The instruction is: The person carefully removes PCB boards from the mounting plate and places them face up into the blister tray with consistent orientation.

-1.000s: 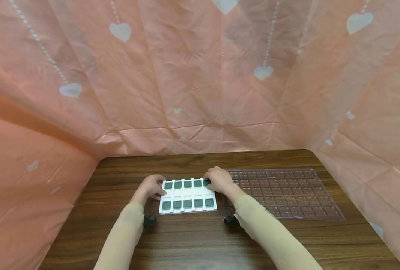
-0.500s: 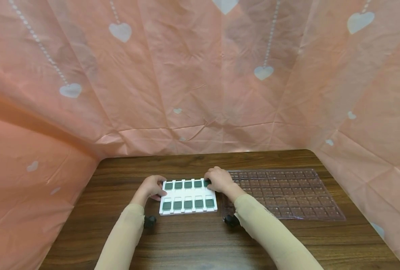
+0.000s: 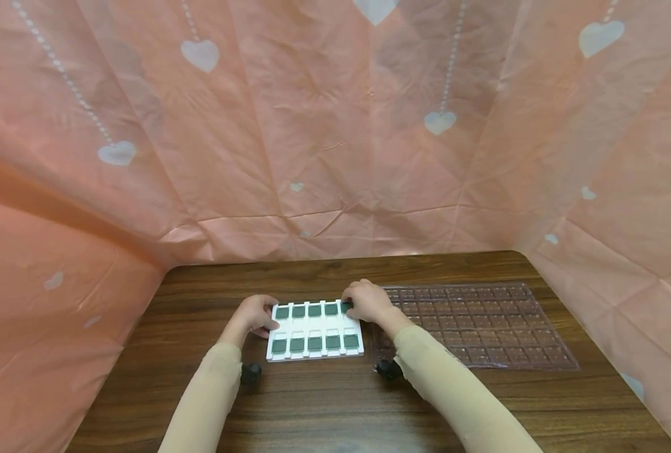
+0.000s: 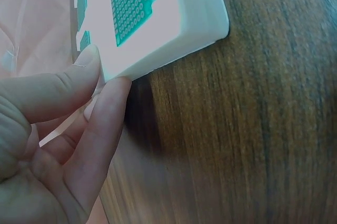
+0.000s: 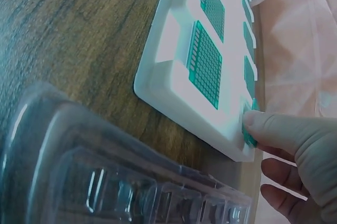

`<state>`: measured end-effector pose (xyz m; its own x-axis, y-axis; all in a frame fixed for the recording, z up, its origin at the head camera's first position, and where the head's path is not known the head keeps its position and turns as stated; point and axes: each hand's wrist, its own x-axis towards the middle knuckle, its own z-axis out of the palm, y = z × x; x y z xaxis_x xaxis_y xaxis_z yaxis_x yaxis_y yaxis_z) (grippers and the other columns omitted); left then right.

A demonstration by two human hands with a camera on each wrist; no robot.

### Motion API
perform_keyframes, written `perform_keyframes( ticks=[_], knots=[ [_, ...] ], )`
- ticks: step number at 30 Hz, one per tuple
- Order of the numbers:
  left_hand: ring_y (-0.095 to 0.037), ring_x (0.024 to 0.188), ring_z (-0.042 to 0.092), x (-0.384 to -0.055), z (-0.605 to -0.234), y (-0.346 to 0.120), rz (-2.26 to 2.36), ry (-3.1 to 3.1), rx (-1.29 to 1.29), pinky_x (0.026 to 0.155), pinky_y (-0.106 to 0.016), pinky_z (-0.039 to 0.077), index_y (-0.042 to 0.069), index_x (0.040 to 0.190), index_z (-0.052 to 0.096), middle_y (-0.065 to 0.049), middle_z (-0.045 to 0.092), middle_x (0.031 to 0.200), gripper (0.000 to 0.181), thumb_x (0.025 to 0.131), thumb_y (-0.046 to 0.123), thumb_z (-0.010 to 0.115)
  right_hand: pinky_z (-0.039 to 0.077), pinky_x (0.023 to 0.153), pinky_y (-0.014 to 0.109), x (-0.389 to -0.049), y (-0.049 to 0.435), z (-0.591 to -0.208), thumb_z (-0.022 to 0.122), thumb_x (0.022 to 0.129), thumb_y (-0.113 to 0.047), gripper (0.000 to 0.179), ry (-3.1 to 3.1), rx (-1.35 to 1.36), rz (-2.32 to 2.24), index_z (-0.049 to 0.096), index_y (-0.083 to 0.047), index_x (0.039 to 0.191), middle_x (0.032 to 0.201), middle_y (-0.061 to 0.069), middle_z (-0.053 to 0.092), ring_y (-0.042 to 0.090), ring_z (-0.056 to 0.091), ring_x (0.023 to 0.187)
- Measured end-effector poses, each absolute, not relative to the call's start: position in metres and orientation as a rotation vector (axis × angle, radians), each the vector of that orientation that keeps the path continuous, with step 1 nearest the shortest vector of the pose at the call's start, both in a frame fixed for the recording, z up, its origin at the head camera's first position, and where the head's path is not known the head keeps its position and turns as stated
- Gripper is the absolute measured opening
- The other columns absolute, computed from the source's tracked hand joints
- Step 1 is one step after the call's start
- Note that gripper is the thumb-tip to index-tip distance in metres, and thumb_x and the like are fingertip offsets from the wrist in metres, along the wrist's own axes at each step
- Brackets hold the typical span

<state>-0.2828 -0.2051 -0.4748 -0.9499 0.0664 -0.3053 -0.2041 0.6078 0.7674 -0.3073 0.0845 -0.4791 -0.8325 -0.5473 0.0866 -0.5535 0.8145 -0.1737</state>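
Observation:
A white plastic tray [image 3: 315,324] lies on the table, with two rows of small green perforated circuit boards [image 5: 206,66] in its slots. My left hand [image 3: 254,313] grips the tray's left end; in the left wrist view its thumb [image 4: 79,79] lies along the tray edge and a finger presses the side below. At the far right corner slot, my right hand [image 3: 368,300] pinches a green circuit board [image 5: 248,137], its thumb [image 5: 268,125] on top of the board. The other fingers of that hand are loosely bent beyond the tray, and they partly hide this slot in the head view.
A clear plastic tray [image 3: 471,327] with many square compartments lies to the right, partly under my right forearm. Its raised rim [image 5: 79,113] runs close beside the white tray. Pink fabric [image 3: 335,138] with white hearts hangs around the wooden table [image 3: 313,409].

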Motion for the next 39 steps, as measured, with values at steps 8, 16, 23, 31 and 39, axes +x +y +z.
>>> perform_keyframes(
  ticks=[8,16,23,31,39],
  knots=[
    [-0.022,0.068,0.057,-0.283,-0.476,-0.205,1.275,2.532,-0.114,0.054,-0.034,0.062,-0.009,0.130,0.056,-0.015,0.052,0.085,0.060,0.074,-0.017,0.075,0.054,0.080,0.040,-0.305,0.095,-0.473,0.080,0.083,-0.019,0.022,-2.942,0.882,0.498,0.075,-0.015,0.105,0.102,0.000,0.067,0.023,0.059,0.095],
    [-0.022,0.067,0.057,-0.282,-0.475,-0.205,1.239,2.552,-0.102,0.054,-0.034,0.062,-0.008,0.131,0.056,-0.016,0.051,0.086,0.060,0.075,-0.016,0.075,0.053,0.076,0.035,-0.307,0.111,-0.467,0.080,0.084,-0.021,0.021,-2.897,0.862,0.578,0.075,-0.016,0.104,0.099,0.000,0.068,0.021,0.058,0.091],
    [-0.022,0.067,0.057,-0.284,-0.476,-0.205,1.242,2.548,-0.106,0.054,-0.033,0.062,-0.008,0.131,0.056,-0.015,0.051,0.086,0.060,0.074,-0.016,0.075,0.054,0.079,0.036,-0.311,0.126,-0.463,0.080,0.085,-0.019,0.023,-2.852,0.826,0.610,0.075,-0.014,0.106,0.103,0.002,0.068,0.022,0.058,0.095],
    [-0.022,0.068,0.057,-0.283,-0.477,-0.204,1.250,2.547,-0.112,0.054,-0.033,0.062,-0.008,0.131,0.056,-0.015,0.051,0.087,0.061,0.074,-0.017,0.075,0.054,0.081,0.037,-0.318,0.136,-0.461,0.080,0.086,-0.021,0.025,-2.882,0.753,0.593,0.075,-0.015,0.109,0.106,0.002,0.068,0.023,0.057,0.099],
    [-0.023,0.069,0.058,-0.283,-0.475,-0.204,1.242,2.549,-0.115,0.054,-0.033,0.062,-0.008,0.131,0.056,-0.016,0.052,0.088,0.060,0.074,-0.017,0.075,0.054,0.077,0.038,-0.323,0.144,-0.462,0.080,0.085,-0.019,0.026,-2.901,0.718,0.550,0.074,-0.012,0.110,0.110,0.005,0.068,0.025,0.056,0.097]
  ],
)
